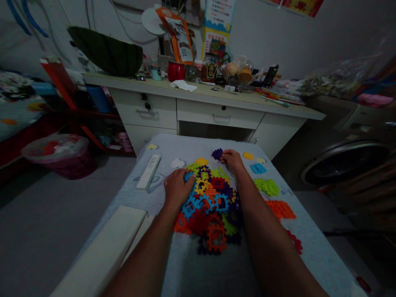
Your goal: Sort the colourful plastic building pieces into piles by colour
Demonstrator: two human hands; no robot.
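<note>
A heap of coloured interlocking plastic tiles lies in the middle of a grey-covered table. My left hand rests on the heap's left edge, fingers curled over a blue tile. At the far side of the heap my right hand pinches a purple tile. Sorted groups lie to the right: a blue piece, green pieces, orange pieces and a yellow one.
A white flat bar lies at the table's left, and a long white box sits at the near left edge. Beyond stands a cluttered white desk with drawers. A pink basket sits on the floor at left, a washing machine at right.
</note>
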